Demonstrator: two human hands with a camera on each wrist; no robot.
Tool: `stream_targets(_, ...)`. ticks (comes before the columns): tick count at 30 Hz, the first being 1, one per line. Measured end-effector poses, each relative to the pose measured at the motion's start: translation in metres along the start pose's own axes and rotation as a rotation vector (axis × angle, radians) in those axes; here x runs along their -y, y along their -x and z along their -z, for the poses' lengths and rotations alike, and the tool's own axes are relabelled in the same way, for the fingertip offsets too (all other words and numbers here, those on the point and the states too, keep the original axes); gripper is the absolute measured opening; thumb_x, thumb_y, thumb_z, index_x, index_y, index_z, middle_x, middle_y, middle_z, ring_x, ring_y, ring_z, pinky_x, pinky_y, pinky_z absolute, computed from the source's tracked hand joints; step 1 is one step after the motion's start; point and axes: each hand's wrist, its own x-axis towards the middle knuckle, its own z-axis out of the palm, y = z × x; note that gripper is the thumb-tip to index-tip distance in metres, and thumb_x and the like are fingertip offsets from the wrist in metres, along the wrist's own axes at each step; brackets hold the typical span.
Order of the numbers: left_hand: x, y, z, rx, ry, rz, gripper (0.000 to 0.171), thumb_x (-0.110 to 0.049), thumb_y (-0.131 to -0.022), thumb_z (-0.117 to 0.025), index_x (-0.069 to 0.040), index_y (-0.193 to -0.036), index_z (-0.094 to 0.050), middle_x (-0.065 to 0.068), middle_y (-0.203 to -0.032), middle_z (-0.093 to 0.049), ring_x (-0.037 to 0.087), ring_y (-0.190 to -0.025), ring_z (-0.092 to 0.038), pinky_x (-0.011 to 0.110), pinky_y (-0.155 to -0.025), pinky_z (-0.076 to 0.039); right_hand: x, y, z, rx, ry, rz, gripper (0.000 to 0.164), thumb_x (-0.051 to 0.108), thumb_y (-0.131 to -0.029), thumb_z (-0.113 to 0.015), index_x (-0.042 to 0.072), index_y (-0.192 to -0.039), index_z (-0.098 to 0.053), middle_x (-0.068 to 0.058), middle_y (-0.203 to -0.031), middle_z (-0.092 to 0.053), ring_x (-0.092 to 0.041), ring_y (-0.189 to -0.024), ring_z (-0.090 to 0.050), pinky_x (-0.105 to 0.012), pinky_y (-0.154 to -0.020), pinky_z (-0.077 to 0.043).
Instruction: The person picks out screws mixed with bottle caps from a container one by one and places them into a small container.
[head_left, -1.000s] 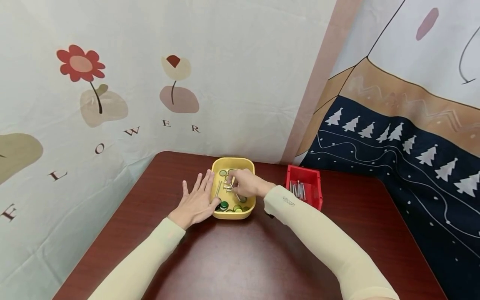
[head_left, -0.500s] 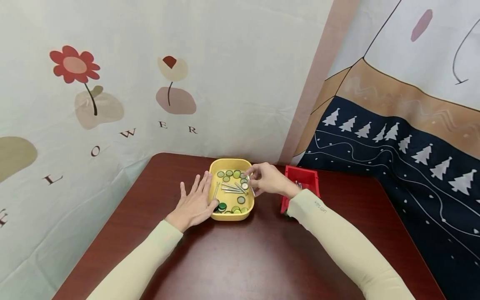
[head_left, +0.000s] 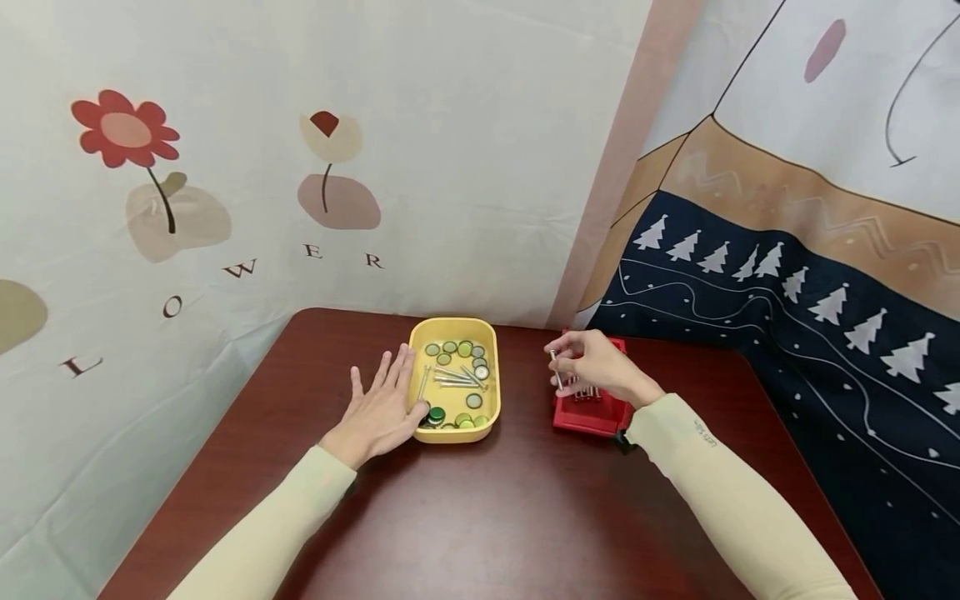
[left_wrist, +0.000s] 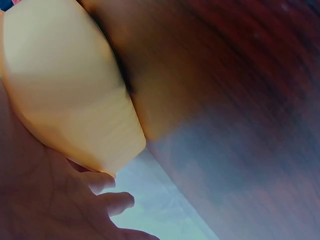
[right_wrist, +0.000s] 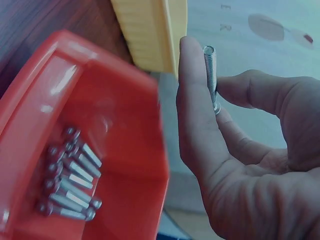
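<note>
My left hand (head_left: 375, 412), fingers spread and straight, rests against the left side of a yellow tray (head_left: 453, 436), its thumb at the rim. In the left wrist view the tray's outer wall (left_wrist: 65, 75) lies beside that hand. Inside the tray are several silver bolts (head_left: 457, 384) and many bottle caps (head_left: 474, 401), one dark green. My right hand (head_left: 600, 367) pinches a single bolt (right_wrist: 211, 72) between thumb and fingers, over the red bin (head_left: 592, 423). Several more bolts (right_wrist: 72, 180) lie on the bin's floor in the right wrist view.
Both containers stand on a dark reddish-brown table (head_left: 480, 517), toward its far edge, a short gap between them. Directly behind hangs a printed cloth (head_left: 450, 208) with flowers and letters. A dark blue section with white trees (head_left: 780, 350) drapes at the right.
My right hand has lifted a bolt out of the yellow tray and moved right with it to the red bin. My left hand has stayed at the tray's side.
</note>
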Motion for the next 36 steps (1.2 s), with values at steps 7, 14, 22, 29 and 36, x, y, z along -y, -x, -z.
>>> stream_targets(7, 0.002, 0.001, 0.0, -0.012, 0.002, -0.007, 0.094, -0.044, -0.116, -0.051, -0.006, -0.188, -0.005, 0.012, -0.199, -0.003, 0.044, -0.185, -0.007, 0.09, -0.137, 0.0, -0.011, 0.006, 0.014, -0.049, 0.025, -0.057, 0.046, 0.004, -0.112, -0.073, -0.008, -0.156, -0.063, -0.033, -0.129, -0.076, -0.023, -0.089, -0.086, -0.045, -0.086, -0.074)
stream_targets(14, 0.002, 0.0, 0.002, -0.015, -0.016, -0.006, 0.093, -0.043, -0.115, -0.051, -0.006, -0.188, -0.006, 0.012, -0.199, -0.005, 0.045, -0.185, -0.008, 0.092, -0.136, -0.002, -0.015, 0.004, 0.016, -0.074, 0.058, -0.101, 0.048, 0.004, -0.112, -0.071, -0.009, -0.157, -0.061, -0.029, -0.119, -0.08, -0.024, -0.084, -0.087, -0.043, -0.084, -0.074)
stream_targets(22, 0.0, 0.002, 0.002, -0.019, -0.009, -0.007, 0.093, -0.042, -0.115, -0.051, -0.006, -0.188, -0.007, 0.012, -0.199, -0.005, 0.044, -0.185, -0.008, 0.092, -0.136, 0.0, -0.018, -0.001, 0.018, -0.113, 0.093, -0.147, 0.048, 0.005, -0.113, -0.069, -0.01, -0.158, -0.06, -0.03, -0.116, -0.081, -0.022, -0.081, -0.085, -0.039, -0.082, -0.074)
stream_targets(29, 0.0, 0.002, 0.003, -0.025, -0.011, -0.012, 0.095, -0.043, -0.113, -0.052, -0.006, -0.188, -0.007, 0.012, -0.199, -0.006, 0.045, -0.185, -0.009, 0.092, -0.136, -0.002, -0.02, -0.012, 0.019, -0.136, 0.051, -0.17, 0.046, 0.0, -0.111, -0.069, -0.012, -0.155, -0.061, -0.026, -0.114, -0.079, -0.018, -0.074, -0.081, -0.037, -0.077, -0.074)
stream_targets(36, 0.0, 0.003, 0.002, -0.012, -0.016, 0.004, 0.096, -0.045, -0.113, -0.05, -0.006, -0.188, -0.005, 0.011, -0.199, -0.004, 0.043, -0.185, -0.007, 0.09, -0.138, -0.002, -0.021, -0.019, 0.017, -0.128, 0.054, -0.207, 0.05, 0.0, -0.111, -0.069, -0.01, -0.158, -0.059, -0.027, -0.117, -0.079, -0.02, -0.077, -0.083, -0.039, -0.08, -0.074)
